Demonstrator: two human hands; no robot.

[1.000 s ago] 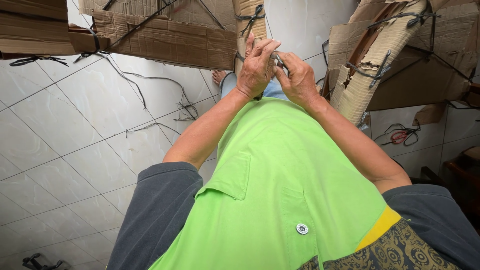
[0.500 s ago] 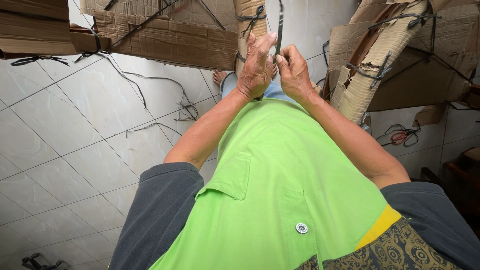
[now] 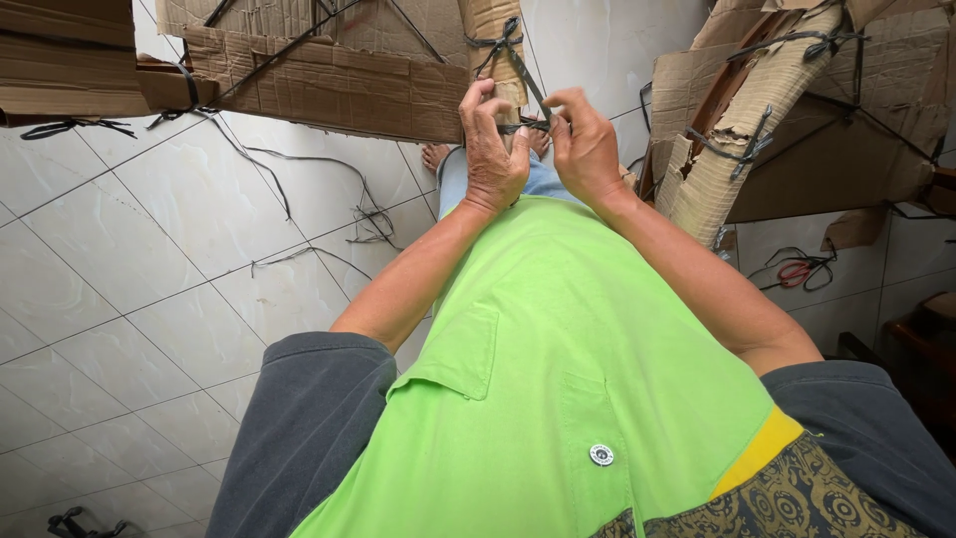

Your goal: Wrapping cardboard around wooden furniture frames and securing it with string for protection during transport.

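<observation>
Strap, black plastic, sits between my hands, wrapped round narrow folded cardboard bundle just past knees. Nearest me: green shirt. Left hand fingers curled, clamped on strap and bundle edge, likely steadying. Right hand fingertips pinched on strap end, probably keeping tension. Farther: flat brown cardboard stack at left, rolled strapped cardboard at right, loose black straps on white tile floor, red scissors at far right.
</observation>
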